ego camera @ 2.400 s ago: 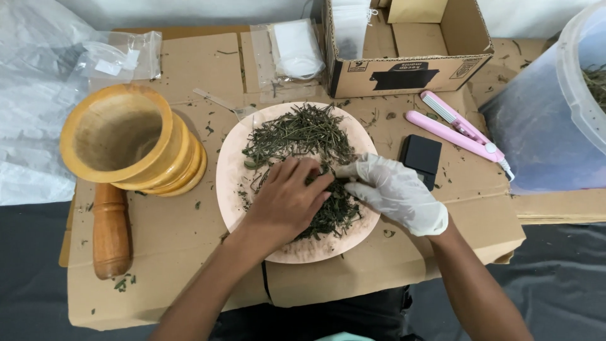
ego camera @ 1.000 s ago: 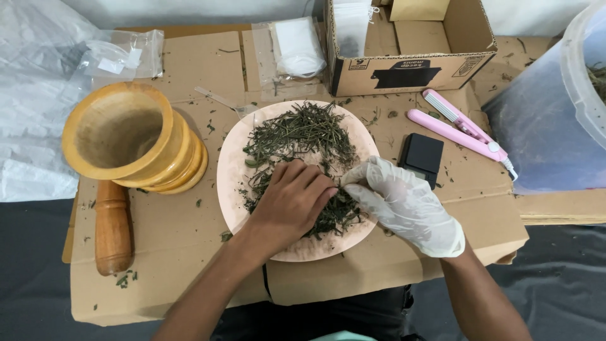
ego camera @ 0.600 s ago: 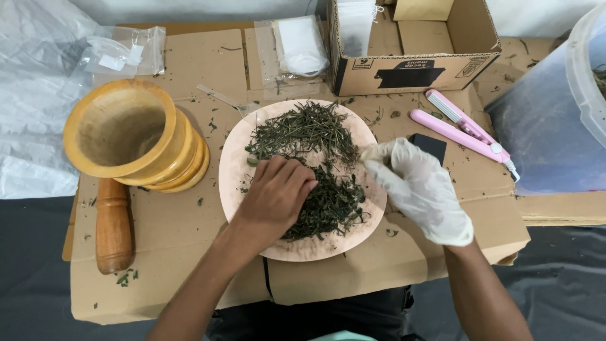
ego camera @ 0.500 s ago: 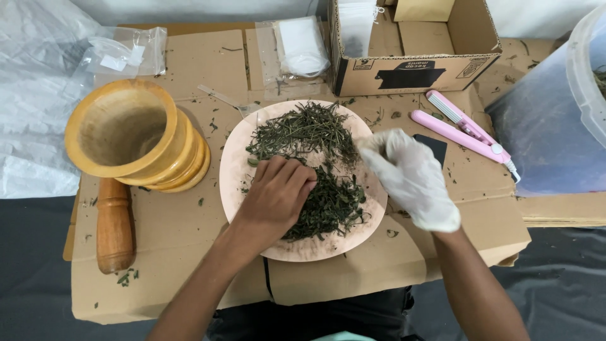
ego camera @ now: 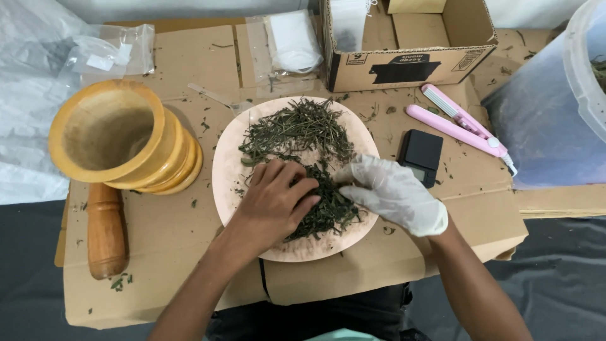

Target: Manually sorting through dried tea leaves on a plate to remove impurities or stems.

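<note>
We work over flattened brown cardboard sheets (ego camera: 170,246) laid on a dark grey floor covering (ego camera: 568,278), and the round pale pink plate (ego camera: 222,183) at their middle is our landmark. On the plate lies a heap of dried green herb stems and leaves (ego camera: 297,129). Our bare left hand (ego camera: 273,201) rests on the near part of the heap, fingers curled down into the leaves. Our white-gloved right hand (ego camera: 394,192) pinches at the same leaves from the plate's right edge. Left of the plate stands a yellow wooden mortar (ego camera: 110,136), with its brown wooden pestle (ego camera: 104,230) lying in front. Right of the plate sit a small black digital scale (ego camera: 421,155) and a pink handheld sealer (ego camera: 457,123). Beyond the plate is an open cardboard box (ego camera: 410,60). Crumpled clear plastic sheeting (ego camera: 25,95) lies far left.
</note>
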